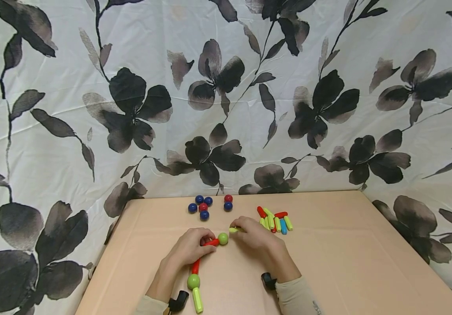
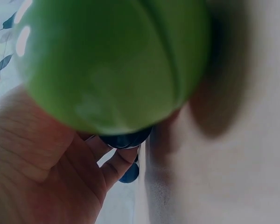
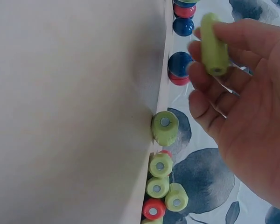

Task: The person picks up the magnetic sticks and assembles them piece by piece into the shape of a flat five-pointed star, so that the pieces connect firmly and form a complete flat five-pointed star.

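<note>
The left hand point(image 1: 189, 247) grips a red stick point(image 1: 212, 242) whose right end meets a green ball point(image 1: 223, 238). Below that hand, another red stick point(image 1: 195, 266) joins a second green ball point(image 1: 193, 281), with a light green stick point(image 1: 197, 300) under it. The right hand point(image 1: 256, 236) pinches a light green stick point(image 1: 234, 229) just right of the upper ball, a small gap between them. In the right wrist view this stick point(image 3: 213, 46) lies between thumb and fingers. A green ball point(image 2: 112, 65) fills much of the left wrist view and hides part of the left hand point(image 2: 46, 172).
Blue balls point(image 1: 204, 215) and red balls point(image 1: 228, 198) sit near the table's back edge. Right of them lies a pile of light green, red and blue sticks point(image 1: 284, 226). The tan table point(image 1: 352, 262) ends at a floral cloth point(image 1: 249, 87) behind.
</note>
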`<state>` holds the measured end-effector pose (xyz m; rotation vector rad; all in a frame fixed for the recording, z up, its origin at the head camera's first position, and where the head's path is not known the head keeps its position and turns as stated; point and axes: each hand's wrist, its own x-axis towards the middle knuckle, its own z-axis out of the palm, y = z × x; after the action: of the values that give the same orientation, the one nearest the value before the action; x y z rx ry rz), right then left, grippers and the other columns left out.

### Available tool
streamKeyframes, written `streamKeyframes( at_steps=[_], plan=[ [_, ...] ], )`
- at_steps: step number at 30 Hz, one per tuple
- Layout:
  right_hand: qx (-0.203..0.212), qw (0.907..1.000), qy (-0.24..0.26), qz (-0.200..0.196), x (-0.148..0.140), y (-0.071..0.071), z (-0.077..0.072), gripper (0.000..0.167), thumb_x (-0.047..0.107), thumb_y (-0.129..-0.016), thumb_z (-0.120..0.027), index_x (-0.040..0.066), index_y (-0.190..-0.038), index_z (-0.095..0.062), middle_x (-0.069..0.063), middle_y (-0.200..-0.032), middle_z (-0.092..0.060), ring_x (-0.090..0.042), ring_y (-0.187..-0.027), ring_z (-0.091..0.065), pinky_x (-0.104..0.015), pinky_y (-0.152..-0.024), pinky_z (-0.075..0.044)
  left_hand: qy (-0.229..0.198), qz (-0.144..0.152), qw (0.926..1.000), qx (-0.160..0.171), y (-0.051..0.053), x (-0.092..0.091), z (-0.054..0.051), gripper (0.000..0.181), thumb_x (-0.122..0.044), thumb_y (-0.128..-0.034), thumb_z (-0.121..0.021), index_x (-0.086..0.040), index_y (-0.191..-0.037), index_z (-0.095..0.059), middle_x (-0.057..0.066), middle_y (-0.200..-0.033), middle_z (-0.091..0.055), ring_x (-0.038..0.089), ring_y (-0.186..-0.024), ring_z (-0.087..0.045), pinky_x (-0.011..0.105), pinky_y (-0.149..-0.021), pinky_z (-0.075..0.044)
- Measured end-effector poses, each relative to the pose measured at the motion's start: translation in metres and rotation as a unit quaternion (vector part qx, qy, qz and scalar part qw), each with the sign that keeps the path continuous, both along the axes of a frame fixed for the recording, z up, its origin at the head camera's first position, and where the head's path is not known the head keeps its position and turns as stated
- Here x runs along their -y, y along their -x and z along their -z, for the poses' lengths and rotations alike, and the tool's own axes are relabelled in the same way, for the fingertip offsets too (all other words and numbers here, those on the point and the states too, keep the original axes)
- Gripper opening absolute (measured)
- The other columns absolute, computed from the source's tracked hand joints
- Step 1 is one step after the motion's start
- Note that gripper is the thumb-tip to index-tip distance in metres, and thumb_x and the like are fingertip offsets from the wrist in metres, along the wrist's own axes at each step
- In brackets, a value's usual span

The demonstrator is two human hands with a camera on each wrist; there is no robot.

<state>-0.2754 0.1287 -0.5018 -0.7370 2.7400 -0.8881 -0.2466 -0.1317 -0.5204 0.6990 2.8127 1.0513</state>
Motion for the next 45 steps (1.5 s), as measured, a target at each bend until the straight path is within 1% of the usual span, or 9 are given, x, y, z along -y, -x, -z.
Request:
streamKeyframes(
  at_steps=[3, 13, 18, 25, 32, 36, 41, 43, 45],
  plan=[
    [0.010, 0.9999, -0.004, -0.009, 0.000, -0.001, -0.002, 0.024, 0.019, -0.099, -0.070, 0.016, -0.122, -0.074, 0.005, -0.112, -0.069, -0.016, -0.108, -0.061, -0.042, -0.103, -0.052, -0.001, -0.002, 1.0000, 0.002, 0.000, 0.000, 0.000, 0.018, -0.027, -0.0901, -0.083, -0.019, -0.105, -0.075, -0.011, -0.081, -0.062, 0.007, -0.072, -0.054, 0.024, -0.064, -0.045],
    [0.013, 0.9995, -0.003, -0.030, 0.001, -0.001, -0.001, 0.021, 0.017, -0.096, -0.074, 0.018, -0.117, -0.076, 0.008, -0.104, -0.068, -0.012, -0.098, -0.059, -0.037, -0.096, -0.052, -0.003, -0.006, 1.0000, 0.002, 0.000, 0.000, -0.002, 0.018, -0.027, -0.0904, -0.082, -0.019, -0.105, -0.075, -0.011, -0.082, -0.062, 0.008, -0.072, -0.054, 0.024, -0.064, -0.045],
    [0.021, 0.9991, -0.007, -0.037, 0.003, -0.002, 0.001, 0.021, 0.018, -0.095, -0.076, 0.019, -0.116, -0.076, 0.010, -0.105, -0.070, -0.012, -0.098, -0.060, -0.038, -0.098, -0.052, 0.001, -0.012, 0.9999, -0.007, 0.000, 0.001, -0.001, 0.018, -0.026, -0.0903, -0.082, -0.019, -0.105, -0.075, -0.011, -0.081, -0.061, 0.008, -0.072, -0.054, 0.024, -0.064, -0.045],
    [0.035, 0.9989, -0.010, -0.029, 0.003, -0.004, 0.003, 0.021, 0.020, -0.095, -0.077, 0.018, -0.116, -0.076, 0.008, -0.106, -0.072, -0.012, -0.097, -0.060, -0.038, -0.098, -0.053, 0.000, -0.011, 0.9999, -0.007, -0.001, 0.002, 0.000, 0.018, -0.026, -0.0905, -0.082, -0.019, -0.105, -0.075, -0.011, -0.081, -0.061, 0.008, -0.071, -0.054, 0.024, -0.064, -0.045],
    [0.024, 0.9987, -0.040, -0.023, 0.003, -0.001, 0.003, 0.016, 0.020, -0.095, -0.077, 0.017, -0.111, -0.077, 0.009, -0.098, -0.069, -0.010, -0.088, -0.059, -0.033, -0.091, -0.055, -0.008, -0.010, 0.9999, -0.006, -0.001, 0.002, -0.002, 0.018, -0.027, -0.0906, -0.082, -0.019, -0.105, -0.075, -0.011, -0.081, -0.061, 0.008, -0.072, -0.054, 0.024, -0.065, -0.046],
    [0.019, 0.9987, -0.036, -0.030, 0.005, -0.001, 0.002, 0.015, 0.020, -0.094, -0.078, 0.017, -0.109, -0.077, 0.010, -0.097, -0.069, -0.009, -0.087, -0.058, -0.032, -0.089, -0.054, -0.018, -0.002, 0.9998, 0.009, 0.002, 0.008, -0.001, 0.016, -0.031, -0.0931, -0.080, -0.020, -0.104, -0.075, -0.011, -0.081, -0.063, 0.007, -0.072, -0.056, 0.024, -0.066, -0.047],
    [0.013, 0.9984, -0.030, -0.047, 0.011, -0.003, 0.002, 0.016, 0.016, -0.094, -0.077, 0.013, -0.110, -0.078, 0.007, -0.099, -0.071, -0.008, -0.088, -0.059, -0.031, -0.089, -0.053, -0.040, -0.015, 0.9975, 0.057, 0.004, 0.022, -0.003, 0.012, -0.033, -0.0978, -0.074, -0.021, -0.099, -0.074, -0.008, -0.079, -0.066, 0.010, -0.072, -0.059, 0.024, -0.066, -0.048],
    [0.015, 0.9981, -0.034, -0.049, 0.014, -0.005, 0.001, 0.017, 0.013, -0.095, -0.076, 0.012, -0.112, -0.077, 0.006, -0.101, -0.070, -0.007, -0.090, -0.059, -0.031, -0.091, -0.053, -0.040, -0.025, 0.9968, 0.064, 0.004, 0.026, -0.005, 0.014, -0.032, -0.0981, -0.073, -0.019, -0.101, -0.075, -0.007, -0.080, -0.066, 0.012, -0.074, -0.059, 0.025, -0.067, -0.049],
    [0.013, 0.9979, -0.037, -0.051, 0.017, -0.006, 0.001, 0.018, 0.011, -0.095, -0.075, 0.012, -0.113, -0.077, 0.006, -0.102, -0.070, -0.007, -0.091, -0.059, -0.032, -0.093, -0.054, -0.038, -0.030, 0.9972, 0.057, 0.005, 0.027, -0.007, 0.018, -0.032, -0.0979, -0.073, -0.016, -0.107, -0.075, -0.005, -0.086, -0.068, 0.014, -0.079, -0.060, 0.027, -0.072, -0.051]
  ],
)
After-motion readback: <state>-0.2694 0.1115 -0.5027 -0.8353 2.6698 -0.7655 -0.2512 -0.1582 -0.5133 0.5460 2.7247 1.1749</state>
